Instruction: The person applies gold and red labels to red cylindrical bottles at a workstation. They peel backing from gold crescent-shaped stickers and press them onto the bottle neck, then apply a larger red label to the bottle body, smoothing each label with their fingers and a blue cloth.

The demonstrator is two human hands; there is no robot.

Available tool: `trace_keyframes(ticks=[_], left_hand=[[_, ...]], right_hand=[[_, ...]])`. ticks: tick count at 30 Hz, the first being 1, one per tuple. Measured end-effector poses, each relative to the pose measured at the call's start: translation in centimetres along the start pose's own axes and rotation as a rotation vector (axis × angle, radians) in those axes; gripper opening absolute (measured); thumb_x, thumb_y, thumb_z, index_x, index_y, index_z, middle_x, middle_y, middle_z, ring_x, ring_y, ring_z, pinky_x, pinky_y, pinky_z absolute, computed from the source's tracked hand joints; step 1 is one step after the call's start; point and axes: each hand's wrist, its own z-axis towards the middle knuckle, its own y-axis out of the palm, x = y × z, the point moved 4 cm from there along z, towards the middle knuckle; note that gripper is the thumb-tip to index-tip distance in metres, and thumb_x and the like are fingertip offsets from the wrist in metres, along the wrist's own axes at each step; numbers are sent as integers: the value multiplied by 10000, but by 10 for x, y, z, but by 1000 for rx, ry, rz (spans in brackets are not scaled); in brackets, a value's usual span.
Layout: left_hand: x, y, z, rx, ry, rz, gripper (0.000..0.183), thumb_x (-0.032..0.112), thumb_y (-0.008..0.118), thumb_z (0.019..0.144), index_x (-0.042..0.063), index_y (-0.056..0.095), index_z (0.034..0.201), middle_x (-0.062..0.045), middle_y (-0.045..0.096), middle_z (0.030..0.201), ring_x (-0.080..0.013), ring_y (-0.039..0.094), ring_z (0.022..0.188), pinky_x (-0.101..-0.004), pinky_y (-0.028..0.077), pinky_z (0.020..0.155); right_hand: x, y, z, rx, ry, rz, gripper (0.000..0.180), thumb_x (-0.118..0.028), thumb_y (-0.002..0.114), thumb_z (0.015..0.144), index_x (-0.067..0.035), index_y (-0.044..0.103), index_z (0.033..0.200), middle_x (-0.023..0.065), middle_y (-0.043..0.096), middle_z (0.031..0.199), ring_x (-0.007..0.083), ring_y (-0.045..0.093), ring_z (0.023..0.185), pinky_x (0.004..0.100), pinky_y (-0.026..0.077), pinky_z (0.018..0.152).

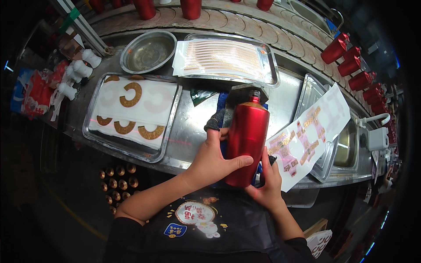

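A glossy red bottle [247, 138] with a gold shoulder and a bare threaded neck leans slightly between my hands. My left hand [220, 157] grips its side, the thumb lying across the lower front and a dark finger cot on the index finger. Around the lower right side and base, my right hand [268, 179] also holds it; a dark cot shows on one finger. Behind the neck is a dark angular block [238, 93], partly hidden, with blue cloth [222, 100] beside it. At the right, a decal sheet [306, 138] with pink and gold patterns slants close to my right hand.
Gold arc decals lie in a left tray [172, 128]. Behind are a metal bowl [148, 52] and a tray [274, 70] of striped decal sheets. A slatted conveyor [250, 23] carries red bottles [350, 65]. White spools [82, 65] stand left; a water basin [347, 151] is right.
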Motion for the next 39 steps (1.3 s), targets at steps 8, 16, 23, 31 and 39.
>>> trace_keyframes(ticks=[8, 16, 23, 31, 39], left_hand=[[5, 2, -1, 47, 80, 86, 962, 441, 907, 738, -112, 369, 1311, -285, 551, 1301, -344, 577, 1239, -424, 452, 1062], [8, -5, 3, 74, 127, 106, 946, 439, 909, 736, -74, 386, 1335, -235, 571, 1274, -318, 601, 1184, -410, 472, 1029], [29, -102, 79, 403, 161, 246, 414, 201, 807, 843, -30, 584, 1103, -99, 696, 1017, -149, 671, 820, -300, 537, 702], [31, -196, 243, 526, 189, 1025, 378, 267, 754, 843, -29, 585, 1006, -202, 715, 1109, -373, 664, 1032, -447, 522, 895], [41, -199, 282, 445, -39, 1022, 412, 301, 764, 801, 16, 654, 1076, -209, 710, 1119, -387, 668, 1086, -488, 528, 907]], right_hand=[[1, -2, 4, 26, -57, 24, 1030, -162, 870, 658, 41, 359, 1530, 259, 576, 1269, 419, 644, 1083, 421, 567, 806], [5, -8, 8, -66, -37, 66, 1059, -201, 897, 652, 13, 357, 1538, 254, 567, 1290, 414, 649, 1101, 412, 568, 835], [39, -35, 5, -74, 208, 369, 1033, -391, 901, 657, 9, 460, 1501, 94, 651, 1177, 98, 408, 644, 242, 345, 560], [36, -40, 16, 36, 170, 270, 855, -303, 840, 726, 22, 518, 1449, 73, 686, 1089, 100, 400, 633, 251, 338, 561], [45, -38, 24, 57, 174, 164, 820, -211, 838, 722, 16, 525, 1444, 77, 703, 1093, 127, 434, 646, 274, 382, 589]])
